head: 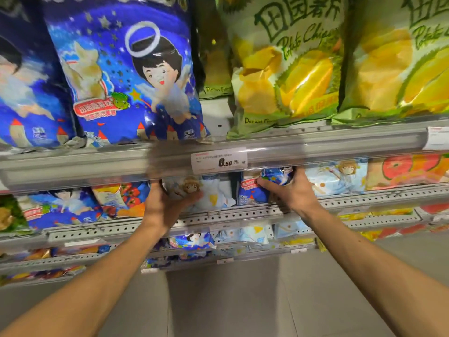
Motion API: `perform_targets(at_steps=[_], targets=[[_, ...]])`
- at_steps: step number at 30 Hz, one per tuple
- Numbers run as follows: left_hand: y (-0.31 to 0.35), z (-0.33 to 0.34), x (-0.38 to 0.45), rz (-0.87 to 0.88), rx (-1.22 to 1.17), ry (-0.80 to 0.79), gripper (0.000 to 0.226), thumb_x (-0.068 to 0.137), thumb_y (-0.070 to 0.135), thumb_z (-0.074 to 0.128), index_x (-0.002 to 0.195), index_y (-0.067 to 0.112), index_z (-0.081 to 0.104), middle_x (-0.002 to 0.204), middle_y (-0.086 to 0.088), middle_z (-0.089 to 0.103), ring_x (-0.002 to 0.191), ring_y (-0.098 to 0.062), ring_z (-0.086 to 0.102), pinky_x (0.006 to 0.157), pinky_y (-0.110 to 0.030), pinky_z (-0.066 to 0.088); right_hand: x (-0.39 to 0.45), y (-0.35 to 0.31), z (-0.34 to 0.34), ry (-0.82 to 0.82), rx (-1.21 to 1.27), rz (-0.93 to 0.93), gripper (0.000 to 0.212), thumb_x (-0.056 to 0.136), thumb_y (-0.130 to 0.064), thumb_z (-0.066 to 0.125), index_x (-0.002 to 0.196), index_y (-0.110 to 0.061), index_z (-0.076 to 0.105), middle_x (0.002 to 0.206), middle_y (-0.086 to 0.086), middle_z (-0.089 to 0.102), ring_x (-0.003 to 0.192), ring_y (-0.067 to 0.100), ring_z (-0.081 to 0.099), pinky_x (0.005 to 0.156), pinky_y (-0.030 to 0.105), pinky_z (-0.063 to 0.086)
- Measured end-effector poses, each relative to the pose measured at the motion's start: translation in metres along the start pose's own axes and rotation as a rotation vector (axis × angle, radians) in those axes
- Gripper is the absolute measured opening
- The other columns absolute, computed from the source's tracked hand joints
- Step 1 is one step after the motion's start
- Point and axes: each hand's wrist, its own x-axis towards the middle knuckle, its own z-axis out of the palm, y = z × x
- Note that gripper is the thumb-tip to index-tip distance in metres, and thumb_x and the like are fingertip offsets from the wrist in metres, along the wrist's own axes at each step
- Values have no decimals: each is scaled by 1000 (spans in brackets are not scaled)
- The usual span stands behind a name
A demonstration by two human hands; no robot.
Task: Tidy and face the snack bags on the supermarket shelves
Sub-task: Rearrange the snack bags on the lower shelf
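Both my hands reach under the upper shelf rail (315, 147) into the second shelf. My left hand (167, 203) grips a pale blue snack bag with a cartoon girl (213, 193), thumb on its front. My right hand (291, 190) holds a small dark blue snack bag (252, 188), thumb across its front and fingers curled over its top right edge. The two bags stand side by side. The rail hides the bags' tops and my fingertips.
Large dark blue angel bags (131, 74) and green durian chip bags (286, 64) fill the top shelf. A 6.50 price tag (220, 161) hangs on the rail. More blue and orange bags (408, 171) line the second shelf; lower shelves (218, 251) hold further bags. Grey floor lies below.
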Motion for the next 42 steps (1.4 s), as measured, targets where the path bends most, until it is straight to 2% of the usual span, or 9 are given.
perform_targets(at_steps=[5, 10, 18, 22, 25, 31, 35, 39, 42], targets=[[-13, 1, 18, -22, 66, -49, 58, 63, 11, 92, 116, 9, 68, 104, 3, 75, 91, -2, 70, 89, -22, 56, 24, 7, 4, -94, -17, 77, 85, 56, -40, 98, 123, -8, 55, 99, 2, 74, 75, 8, 74, 55, 17, 53], [-17, 5, 21, -41, 44, -59, 46, 60, 19, 92, 102, 20, 72, 79, 24, 73, 75, 10, 68, 63, -5, 50, 26, 9, 9, -104, -19, 68, 68, 57, -35, 98, 109, -7, 63, 83, 1, 75, 56, 1, 70, 47, 16, 50], [-5, 4, 10, -30, 46, 82, 59, 46, 38, 95, 98, 31, 68, 101, 8, 74, 94, -2, 70, 83, -18, 55, 2, -1, 8, 6, -35, -55, 74, 58, -40, 97, 115, -8, 61, 110, 4, 72, 103, 21, 69, 90, 33, 58], [-6, 3, 6, -50, 121, 146, 101, 40, 60, 95, 123, 15, 60, 116, -2, 71, 106, -16, 66, 93, -28, 53, -6, -21, 9, 91, -42, -72, 49, 61, -45, 95, 82, -9, 69, 73, -2, 71, 62, 6, 62, 51, 19, 50], [-4, 2, 9, -132, 149, 138, 127, 29, 74, 89, 131, 8, 54, 118, -6, 69, 110, -24, 64, 97, -42, 55, -12, -35, 8, 48, -58, -5, 50, 63, -49, 93, 71, -5, 69, 66, 5, 67, 60, 16, 57, 51, 31, 50], [6, 17, 7, -168, 128, 152, 105, 39, 56, 93, 123, 5, 55, 119, -7, 66, 113, -25, 62, 95, -35, 53, -52, -21, -23, -6, 51, 48, 66, 64, -34, 96, 117, -11, 64, 105, 0, 76, 93, 13, 74, 80, 35, 62], [20, 48, 3, -145, 150, 98, 65, 61, 36, 94, 112, 9, 63, 109, -8, 71, 98, -22, 68, 88, -30, 55, -68, 3, -54, 30, 271, 111, 55, 69, -5, 91, 116, -6, 64, 100, -2, 78, 79, 1, 74, 61, 16, 57], [34, 90, -7, -77, -79, -17, 55, 70, -1, 85, 119, 1, 60, 111, -10, 70, 95, -12, 71, 82, -24, 58, -80, 28, -88, 78, 210, 125, 55, 68, -12, 93, 116, -9, 67, 98, 1, 78, 75, 12, 72, 74, 33, 57], [37, 116, -12, -39, -93, -97, 64, 67, 9, 90, 124, 7, 61, 118, -6, 71, 109, -19, 68, 99, -39, 53, -82, 46, -111, 108, 188, 133, 51, 68, -13, 93, 111, -8, 66, 86, 1, 75, 57, 6, 60, 65, 28, 49]])
